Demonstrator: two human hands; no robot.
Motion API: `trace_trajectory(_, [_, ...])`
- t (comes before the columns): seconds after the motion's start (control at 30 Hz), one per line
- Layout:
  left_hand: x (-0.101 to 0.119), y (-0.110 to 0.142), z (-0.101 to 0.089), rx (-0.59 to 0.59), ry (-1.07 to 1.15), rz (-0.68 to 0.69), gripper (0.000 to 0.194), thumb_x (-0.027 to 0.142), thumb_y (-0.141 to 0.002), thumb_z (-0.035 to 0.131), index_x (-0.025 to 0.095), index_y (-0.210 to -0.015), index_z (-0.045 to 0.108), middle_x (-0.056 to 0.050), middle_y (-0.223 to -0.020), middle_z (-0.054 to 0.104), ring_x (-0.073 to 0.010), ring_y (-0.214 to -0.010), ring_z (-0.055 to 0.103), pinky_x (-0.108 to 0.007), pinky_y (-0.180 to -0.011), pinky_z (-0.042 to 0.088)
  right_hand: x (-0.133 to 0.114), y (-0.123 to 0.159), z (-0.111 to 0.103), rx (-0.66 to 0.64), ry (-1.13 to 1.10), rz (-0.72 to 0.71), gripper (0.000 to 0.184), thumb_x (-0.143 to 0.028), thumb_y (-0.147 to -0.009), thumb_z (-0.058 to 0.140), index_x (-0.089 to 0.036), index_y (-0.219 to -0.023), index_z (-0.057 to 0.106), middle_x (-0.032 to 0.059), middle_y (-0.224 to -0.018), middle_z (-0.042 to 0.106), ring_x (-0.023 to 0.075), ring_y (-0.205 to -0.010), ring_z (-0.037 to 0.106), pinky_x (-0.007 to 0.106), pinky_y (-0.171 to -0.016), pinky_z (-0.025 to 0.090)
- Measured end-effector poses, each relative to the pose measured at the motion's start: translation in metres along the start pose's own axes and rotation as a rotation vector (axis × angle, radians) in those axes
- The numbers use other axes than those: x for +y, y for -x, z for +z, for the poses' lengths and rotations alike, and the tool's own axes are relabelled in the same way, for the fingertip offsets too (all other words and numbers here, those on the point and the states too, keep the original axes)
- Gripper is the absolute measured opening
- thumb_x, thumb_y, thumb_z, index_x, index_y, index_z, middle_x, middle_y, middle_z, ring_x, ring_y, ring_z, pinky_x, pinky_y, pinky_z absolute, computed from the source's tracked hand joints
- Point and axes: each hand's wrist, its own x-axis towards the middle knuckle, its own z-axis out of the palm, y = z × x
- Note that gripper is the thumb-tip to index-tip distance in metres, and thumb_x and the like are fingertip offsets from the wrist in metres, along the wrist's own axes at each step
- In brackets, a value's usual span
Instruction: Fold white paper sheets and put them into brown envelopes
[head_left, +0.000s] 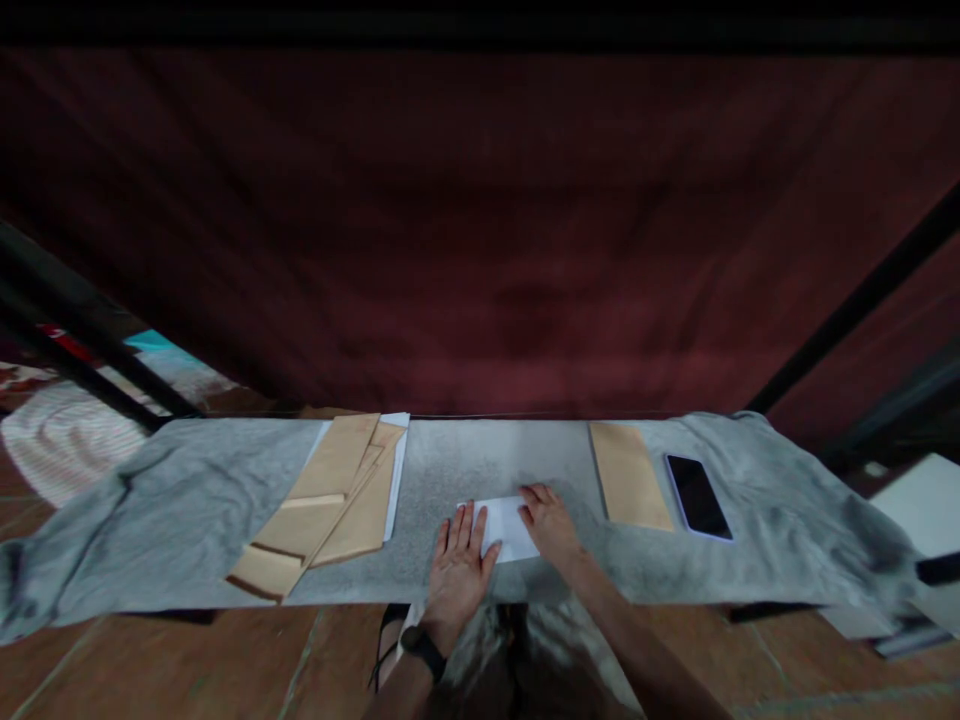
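A small folded white paper [507, 527] lies on the grey cloth [187, 500] near the table's front edge. My left hand [459, 566] rests flat on its left part, fingers stretched out and apart. My right hand [550, 523] presses on its right edge, fingers bent down onto the paper. A black watch is on my left wrist.
A fanned stack of brown envelopes [330, 500] over white sheets lies to the left. One brown envelope [628, 473] and a black phone [697, 496] lie to the right. A dark red curtain [480, 250] hangs behind the table. A white object [926, 505] sits at far right.
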Motion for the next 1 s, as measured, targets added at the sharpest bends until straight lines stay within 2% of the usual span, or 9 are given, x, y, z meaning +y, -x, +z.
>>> trace_trajectory(0.23, [-0.001, 0.001, 0.002, 0.058, 0.037, 0.009, 0.059, 0.050, -0.101, 0.044, 0.020, -0.151, 0.044, -0.013, -0.157, 0.044, -0.0294, -0.145, 0.042, -0.049, -0.117, 0.036, 0.003, -0.028, -0.004, -0.041, -0.027, 0.028, 0.026, -0.008, -0.076, 0.061, -0.024, -0.094, 0.072, 0.0057, -0.106, 0.072, 0.0209, -0.105, 0.064, 0.032, -0.096, 0.048])
trace_trajectory(0.33, [0.000, 0.002, 0.001, 0.083, 0.111, -0.034, 0.063, 0.049, -0.100, 0.047, 0.022, -0.156, 0.035, -0.012, -0.162, 0.035, -0.0305, -0.147, 0.037, -0.050, -0.116, 0.038, 0.001, -0.034, -0.014, -0.038, -0.074, 0.021, 0.020, -0.005, -0.075, 0.060, -0.023, -0.077, 0.070, 0.0039, -0.093, 0.072, 0.0195, -0.096, 0.067, 0.029, -0.090, 0.050])
trace_trajectory(0.43, [0.000, 0.006, 0.000, 0.155, 0.261, -0.126, 0.066, 0.042, -0.102, 0.043, 0.026, -0.161, 0.018, -0.009, -0.168, 0.023, -0.0277, -0.151, 0.029, -0.049, -0.118, 0.037, 0.000, -0.038, -0.034, 0.015, -0.126, 0.023, 0.017, -0.010, -0.083, 0.056, -0.022, -0.083, 0.069, 0.0030, -0.092, 0.071, 0.0166, -0.084, 0.068, 0.026, -0.079, 0.051])
trace_trajectory(0.53, [-0.002, 0.011, 0.001, 0.263, 0.426, -0.254, 0.065, 0.034, -0.105, 0.036, 0.032, -0.162, 0.004, -0.002, -0.171, 0.010, -0.0238, -0.155, 0.019, -0.049, -0.122, 0.033, 0.002, -0.031, -0.051, 0.152, -0.215, 0.002, 0.019, -0.019, -0.093, 0.048, -0.022, -0.092, 0.067, 0.0039, -0.098, 0.070, 0.0167, -0.086, 0.069, 0.027, -0.080, 0.053])
trace_trajectory(0.6, [-0.002, 0.013, 0.000, 0.300, 0.480, -0.318, 0.064, 0.032, -0.105, 0.033, 0.034, -0.161, 0.001, 0.000, -0.171, 0.005, -0.0229, -0.155, 0.015, -0.049, -0.123, 0.030, 0.004, -0.017, -0.051, 0.257, -0.319, -0.085, 0.020, -0.021, -0.096, 0.047, -0.023, -0.092, 0.066, 0.0044, -0.100, 0.070, 0.0185, -0.093, 0.069, 0.030, -0.085, 0.054])
trace_trajectory(0.67, [-0.003, 0.014, -0.001, 0.296, 0.474, -0.344, 0.064, 0.031, -0.105, 0.031, 0.033, -0.162, 0.001, 0.000, -0.171, 0.004, -0.0233, -0.156, 0.014, -0.049, -0.124, 0.030, 0.007, 0.004, -0.042, 0.252, -0.351, -0.189, 0.023, -0.018, -0.096, 0.045, -0.025, -0.094, 0.067, 0.0046, -0.102, 0.071, 0.0198, -0.097, 0.069, 0.033, -0.088, 0.055])
trace_trajectory(0.8, [-0.004, 0.013, -0.006, 0.253, 0.396, -0.320, 0.062, 0.029, -0.105, 0.031, 0.027, -0.162, 0.007, -0.005, -0.170, 0.011, -0.0252, -0.155, 0.017, -0.051, -0.122, 0.033, 0.017, 0.051, -0.009, 0.114, -0.206, -0.235, 0.038, -0.005, -0.092, 0.040, -0.025, -0.105, 0.068, 0.0056, -0.111, 0.072, 0.0197, -0.103, 0.070, 0.033, -0.092, 0.057])
trace_trajectory(0.9, [0.002, 0.008, -0.009, 0.206, 0.335, -0.222, 0.054, 0.026, -0.104, 0.034, 0.028, -0.157, 0.030, -0.005, -0.168, 0.022, -0.0259, -0.155, 0.016, -0.055, -0.122, 0.031, 0.022, 0.072, 0.008, 0.092, -0.126, -0.222, 0.042, -0.001, -0.089, 0.041, -0.025, -0.111, 0.068, 0.0059, -0.118, 0.072, 0.0197, -0.109, 0.069, 0.033, -0.097, 0.056])
trace_trajectory(1.0, [0.021, -0.006, -0.006, 0.105, 0.275, -0.041, 0.046, 0.023, -0.102, 0.037, 0.026, -0.147, 0.047, -0.006, -0.165, 0.030, -0.0263, -0.154, 0.021, -0.055, -0.121, 0.032, 0.022, 0.080, 0.011, 0.138, -0.090, -0.219, 0.039, -0.005, -0.090, 0.046, -0.026, -0.113, 0.069, 0.0052, -0.122, 0.072, 0.0221, -0.116, 0.065, 0.040, -0.105, 0.052])
